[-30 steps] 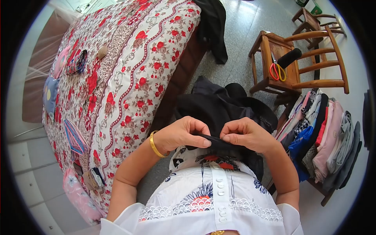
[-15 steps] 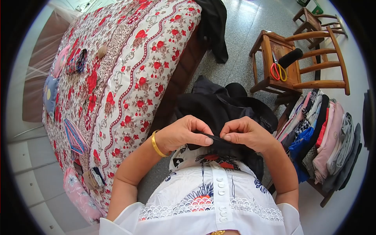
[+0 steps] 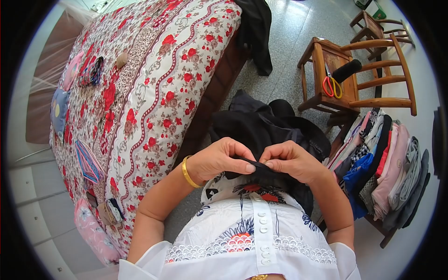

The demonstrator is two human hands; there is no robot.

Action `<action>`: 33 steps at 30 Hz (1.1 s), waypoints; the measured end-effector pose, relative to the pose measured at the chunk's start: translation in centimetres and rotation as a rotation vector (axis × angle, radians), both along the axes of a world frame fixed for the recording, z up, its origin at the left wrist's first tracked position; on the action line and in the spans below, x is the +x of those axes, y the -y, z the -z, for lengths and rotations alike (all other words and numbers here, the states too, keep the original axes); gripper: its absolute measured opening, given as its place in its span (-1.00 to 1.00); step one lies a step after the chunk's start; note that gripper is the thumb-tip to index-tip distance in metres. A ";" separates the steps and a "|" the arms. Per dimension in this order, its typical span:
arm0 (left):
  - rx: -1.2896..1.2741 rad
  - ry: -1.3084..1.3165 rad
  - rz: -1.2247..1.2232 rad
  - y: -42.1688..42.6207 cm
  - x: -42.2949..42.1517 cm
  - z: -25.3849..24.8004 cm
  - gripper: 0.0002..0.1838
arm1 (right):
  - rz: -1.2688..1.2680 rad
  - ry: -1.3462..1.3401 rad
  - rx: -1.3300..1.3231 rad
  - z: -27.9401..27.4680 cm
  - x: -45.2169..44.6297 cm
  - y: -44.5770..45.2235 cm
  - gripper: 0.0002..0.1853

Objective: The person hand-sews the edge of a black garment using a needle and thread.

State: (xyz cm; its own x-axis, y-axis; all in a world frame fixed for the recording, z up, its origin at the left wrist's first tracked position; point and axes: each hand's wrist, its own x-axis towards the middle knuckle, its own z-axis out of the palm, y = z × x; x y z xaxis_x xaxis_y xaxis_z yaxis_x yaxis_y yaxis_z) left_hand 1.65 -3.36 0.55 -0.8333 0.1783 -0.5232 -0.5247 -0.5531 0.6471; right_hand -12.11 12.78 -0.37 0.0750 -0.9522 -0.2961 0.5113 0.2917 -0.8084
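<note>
Black fabric (image 3: 254, 121) lies bunched over my lap, and its near edge runs between my two hands. My left hand (image 3: 228, 157) pinches that edge between thumb and forefinger; a gold bangle circles the wrist. Close beside it, my right hand (image 3: 287, 159) also pinches the edge with thumb and forefinger. The fingertips of both hands nearly meet. Whether a needle or thread is between them is too small to tell.
To the left is a bed (image 3: 154, 107) with a floral cover. A wooden chair (image 3: 345, 93) at the right holds scissors (image 3: 332, 87) and a black roll (image 3: 346, 71). Folded clothes (image 3: 380, 168) stand in a row below it. Black cloth (image 3: 255, 35) hangs off the bed.
My right hand has shifted slightly left, so the fingertips are closer together. Both hands keep their pinch on the black fabric.
</note>
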 end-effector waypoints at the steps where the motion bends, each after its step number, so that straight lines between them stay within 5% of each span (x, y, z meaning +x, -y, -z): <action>1: -0.002 -0.008 -0.002 0.0 0.0 0.1 -0.90 | 0.000 -0.001 0.000 -0.1 0.1 0.0 -0.85; 16: -0.011 0.001 -0.080 -0.4 0.2 0.5 -0.89 | 0.157 -0.156 -0.078 0.0 0.7 0.2 -0.95; 20: 0.007 -0.004 -0.093 -0.9 -0.2 0.3 -0.86 | 0.116 -0.551 -0.169 -2.3 0.3 0.3 -0.90; 23: 0.018 -0.027 -0.163 -0.7 -0.4 0.7 -0.87 | 0.370 -1.144 -0.053 -3.3 -0.4 0.1 -0.88; 26: -0.002 -0.012 -0.225 -0.9 -0.6 0.7 -0.87 | 0.525 -1.333 -0.301 -4.0 -0.2 0.0 -0.89; 33: -0.020 -0.089 -0.216 -1.6 -1.4 0.8 -0.87 | 0.456 -1.573 -0.608 -2.4 1.5 1.0 -0.77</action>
